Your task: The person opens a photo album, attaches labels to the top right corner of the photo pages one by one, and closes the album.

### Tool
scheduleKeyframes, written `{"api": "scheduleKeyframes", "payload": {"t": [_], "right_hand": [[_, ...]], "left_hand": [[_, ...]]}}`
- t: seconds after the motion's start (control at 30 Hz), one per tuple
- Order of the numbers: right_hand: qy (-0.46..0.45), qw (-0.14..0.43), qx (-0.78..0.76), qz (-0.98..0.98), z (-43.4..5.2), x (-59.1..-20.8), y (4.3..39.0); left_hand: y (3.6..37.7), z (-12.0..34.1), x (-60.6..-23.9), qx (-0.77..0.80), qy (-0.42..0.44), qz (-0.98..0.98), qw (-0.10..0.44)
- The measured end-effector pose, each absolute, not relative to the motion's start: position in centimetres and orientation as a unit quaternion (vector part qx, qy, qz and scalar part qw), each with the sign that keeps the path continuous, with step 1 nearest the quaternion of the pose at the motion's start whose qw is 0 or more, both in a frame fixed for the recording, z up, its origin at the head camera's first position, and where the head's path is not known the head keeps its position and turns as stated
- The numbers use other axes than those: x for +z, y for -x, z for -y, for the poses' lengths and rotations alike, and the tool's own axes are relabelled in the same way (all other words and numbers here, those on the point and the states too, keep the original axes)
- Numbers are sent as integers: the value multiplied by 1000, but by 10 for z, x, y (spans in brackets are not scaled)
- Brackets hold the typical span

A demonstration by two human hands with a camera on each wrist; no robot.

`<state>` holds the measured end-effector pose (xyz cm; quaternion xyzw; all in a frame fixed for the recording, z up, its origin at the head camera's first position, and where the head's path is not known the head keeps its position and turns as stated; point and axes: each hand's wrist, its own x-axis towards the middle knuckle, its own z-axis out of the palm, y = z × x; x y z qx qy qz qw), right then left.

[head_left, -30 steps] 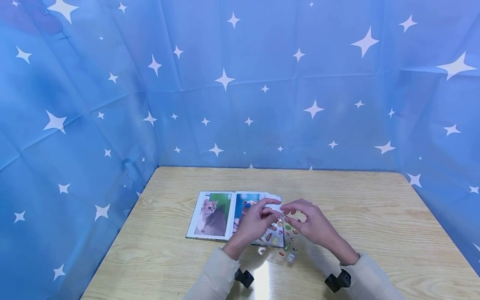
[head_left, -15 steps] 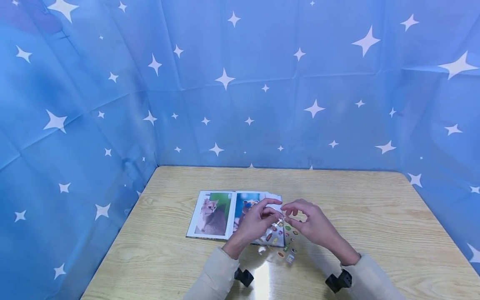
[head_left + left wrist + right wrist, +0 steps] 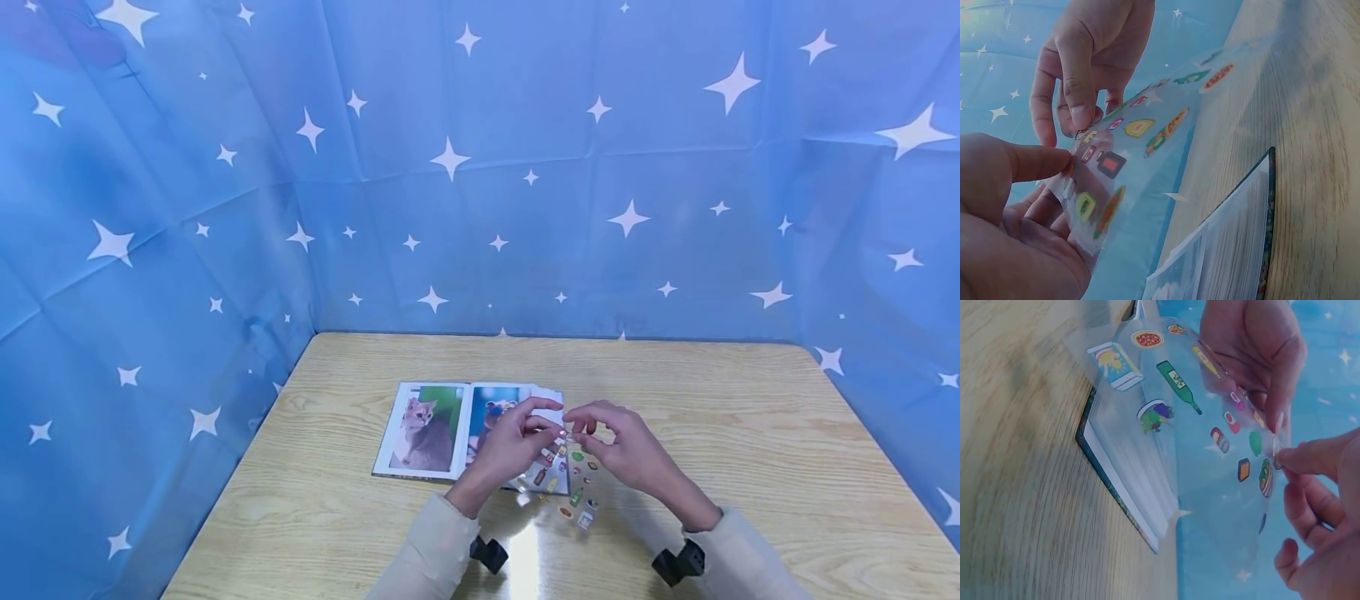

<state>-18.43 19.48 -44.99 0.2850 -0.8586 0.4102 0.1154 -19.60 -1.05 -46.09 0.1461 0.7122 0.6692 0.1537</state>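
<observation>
A clear sticker sheet (image 3: 577, 500) printed with small food pictures is held up over an open photo album (image 3: 460, 442). My left hand (image 3: 510, 450) grips the sheet's upper edge between thumb and fingers; the left wrist view shows this sheet (image 3: 1138, 153) bending away from the thumb. Close by, my right hand (image 3: 630, 450) pinches a small pale sticker (image 3: 1277, 452) at that same edge, thumb against forefinger. Whether the sticker is wholly off the sheet cannot be told. The album's left page has a cat photo (image 3: 423, 433); my left hand partly covers the right page's picture.
The album lies on a light wood table (image 3: 705, 400). Blue cloth with white stars (image 3: 525, 208) hangs behind and at the sides. Black wrist cameras sit on both cuffs, the left camera (image 3: 491, 556) and the right camera (image 3: 678, 562).
My right fingertips have shifted slightly right, away from the left ones. The sheet's hanging part has swung a little to the right. My left hand has stayed nearly still.
</observation>
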Motion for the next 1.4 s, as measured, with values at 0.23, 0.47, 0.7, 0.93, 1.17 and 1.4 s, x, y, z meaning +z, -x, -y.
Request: {"api": "scheduleKeyframes", "payload": {"t": [0.23, 0.47, 0.7, 0.93, 1.17, 1.4], "right_hand": [[-291, 115, 416, 854, -195, -451, 184], [-291, 113, 417, 853, -196, -451, 184], [-289, 118, 414, 855, -198, -451, 184], [-282, 115, 417, 856, -200, -451, 185], [-274, 122, 417, 858, -203, -450, 186], [-263, 124, 416, 862, -206, -452, 188]], "left_hand": [[196, 10, -463, 672, -130, -712, 156], [196, 9, -462, 669, -129, -716, 153], [198, 8, -466, 669, -112, -719, 154], [199, 5, -469, 668, -98, -721, 157], [202, 1, -474, 675, -98, -714, 158], [205, -5, -478, 673, -92, -718, 152]]}}
